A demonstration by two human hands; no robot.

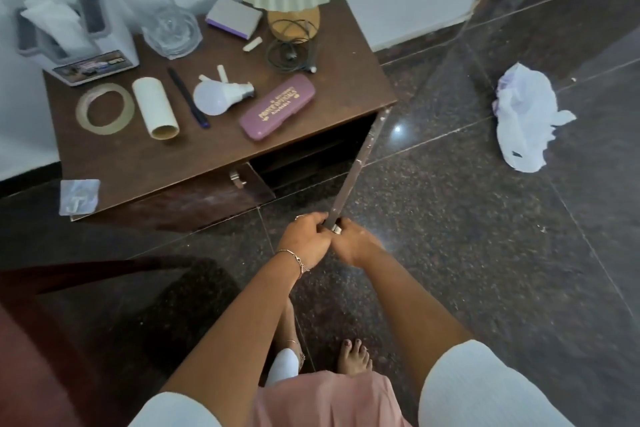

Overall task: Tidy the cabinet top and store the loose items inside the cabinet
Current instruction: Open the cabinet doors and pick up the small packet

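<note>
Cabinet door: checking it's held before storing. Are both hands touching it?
Touching. Head view: left hand and right hand grip the cabinet door at its handle.

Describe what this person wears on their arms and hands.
Both arms are bare below short white ribbed sleeves. The left hand has a ring, and a thin chain bracelet circles its wrist. The right hand has a bare wrist.

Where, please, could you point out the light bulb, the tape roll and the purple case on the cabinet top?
light bulb (213, 99): head view, on its white globe.
tape roll (82, 111): head view, on the ring's left band.
purple case (277, 107): head view, on the middle of its lid.
</note>
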